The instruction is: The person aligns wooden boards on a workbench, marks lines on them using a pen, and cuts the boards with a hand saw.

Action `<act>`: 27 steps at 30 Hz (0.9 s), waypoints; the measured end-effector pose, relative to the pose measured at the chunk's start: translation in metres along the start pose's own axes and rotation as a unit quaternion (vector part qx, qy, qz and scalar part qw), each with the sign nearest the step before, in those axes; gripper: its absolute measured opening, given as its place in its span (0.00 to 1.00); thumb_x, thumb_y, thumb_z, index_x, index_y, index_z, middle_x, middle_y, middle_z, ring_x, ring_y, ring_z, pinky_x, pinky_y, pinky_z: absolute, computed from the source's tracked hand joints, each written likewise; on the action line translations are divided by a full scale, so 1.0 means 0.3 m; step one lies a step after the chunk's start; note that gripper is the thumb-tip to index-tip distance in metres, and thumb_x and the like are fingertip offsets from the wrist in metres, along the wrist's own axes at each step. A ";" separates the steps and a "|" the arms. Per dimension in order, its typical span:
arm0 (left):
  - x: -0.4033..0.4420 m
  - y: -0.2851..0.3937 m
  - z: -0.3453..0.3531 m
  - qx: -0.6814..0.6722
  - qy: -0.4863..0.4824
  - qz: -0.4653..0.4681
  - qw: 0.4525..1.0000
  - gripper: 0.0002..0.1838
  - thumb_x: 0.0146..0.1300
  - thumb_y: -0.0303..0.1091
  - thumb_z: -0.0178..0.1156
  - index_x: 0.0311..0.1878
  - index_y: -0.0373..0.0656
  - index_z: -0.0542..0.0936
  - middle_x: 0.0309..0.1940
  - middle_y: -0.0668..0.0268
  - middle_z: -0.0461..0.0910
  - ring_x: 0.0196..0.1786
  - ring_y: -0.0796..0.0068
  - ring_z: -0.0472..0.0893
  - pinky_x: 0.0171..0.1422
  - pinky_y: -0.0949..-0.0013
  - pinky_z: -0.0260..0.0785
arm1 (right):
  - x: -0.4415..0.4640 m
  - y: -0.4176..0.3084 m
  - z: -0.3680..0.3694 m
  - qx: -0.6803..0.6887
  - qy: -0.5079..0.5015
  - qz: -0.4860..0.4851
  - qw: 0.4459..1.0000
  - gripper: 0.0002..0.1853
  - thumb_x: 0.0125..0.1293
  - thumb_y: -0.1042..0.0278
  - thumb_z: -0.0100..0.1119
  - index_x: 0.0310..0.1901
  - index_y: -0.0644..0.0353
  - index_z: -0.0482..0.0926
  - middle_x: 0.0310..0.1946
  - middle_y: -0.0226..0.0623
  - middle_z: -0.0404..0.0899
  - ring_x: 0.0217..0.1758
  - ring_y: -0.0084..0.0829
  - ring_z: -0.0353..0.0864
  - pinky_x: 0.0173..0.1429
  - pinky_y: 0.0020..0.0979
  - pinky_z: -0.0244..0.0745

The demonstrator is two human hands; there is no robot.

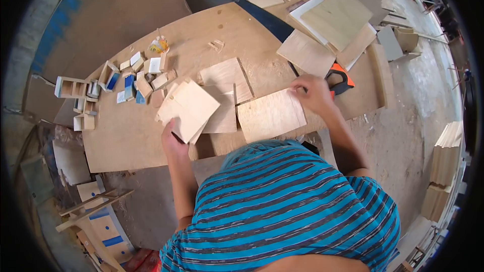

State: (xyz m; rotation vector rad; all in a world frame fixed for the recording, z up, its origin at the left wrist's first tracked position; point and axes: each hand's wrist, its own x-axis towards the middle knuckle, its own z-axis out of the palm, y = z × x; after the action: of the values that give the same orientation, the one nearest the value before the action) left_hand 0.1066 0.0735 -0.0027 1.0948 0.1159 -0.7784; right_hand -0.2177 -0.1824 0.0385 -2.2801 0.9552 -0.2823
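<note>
My left hand (176, 141) is closed on the lower edge of a small stack of thin plywood pieces (189, 108), held tilted over the table. My right hand (315, 94) is pinched at the upper right corner of a plywood board (272, 115), which lies near the table's front edge; the fingertips are partly hidden. Other flat plywood pieces (229, 78) lie between and behind the hands, with narrow gaps between them. Just right of my right hand rests a handsaw with an orange and black handle (343, 79), its blade largely covered by a board.
Small wooden blocks and open boxes (143, 84) crowd the table's left side, near a yellow-printed packet (159, 45). Larger panels (338, 20) are piled at the back right, beside a long dark strip (264, 19). Stacked wood (443, 166) stands at far right.
</note>
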 end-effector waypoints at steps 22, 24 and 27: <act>-0.053 0.127 -0.251 -0.055 0.062 0.105 0.991 0.25 0.66 0.39 0.53 0.63 0.35 0.69 0.56 0.54 0.77 0.59 0.51 0.77 0.63 0.48 0.72 | 0.125 -0.174 0.211 -0.081 -0.058 -0.182 0.978 0.36 0.47 0.51 0.75 0.59 0.54 0.77 0.53 0.39 0.77 0.60 0.44 0.73 0.67 0.49 0.63; -0.061 0.133 -0.266 -0.055 0.085 0.115 0.988 0.25 0.66 0.38 0.53 0.64 0.35 0.69 0.57 0.53 0.77 0.59 0.52 0.77 0.63 0.49 0.72 | 0.177 -0.215 0.263 -0.043 -0.026 -0.219 0.974 0.42 0.44 0.46 0.76 0.63 0.53 0.74 0.57 0.44 0.74 0.63 0.47 0.71 0.68 0.51 0.61; -0.074 0.126 -0.262 -0.065 0.104 0.120 0.985 0.26 0.66 0.38 0.53 0.64 0.35 0.68 0.58 0.53 0.76 0.60 0.52 0.77 0.64 0.50 0.72 | 0.196 -0.335 0.339 -0.099 -0.032 -0.254 0.961 0.52 0.38 0.39 0.77 0.68 0.50 0.68 0.64 0.52 0.67 0.67 0.52 0.65 0.70 0.55 0.55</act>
State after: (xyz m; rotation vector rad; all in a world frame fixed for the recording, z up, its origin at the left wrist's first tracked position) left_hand 0.1357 0.1587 -0.0022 1.0412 0.2040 -0.4345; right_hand -0.0766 -0.1216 0.0212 -2.6803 0.3600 -0.3372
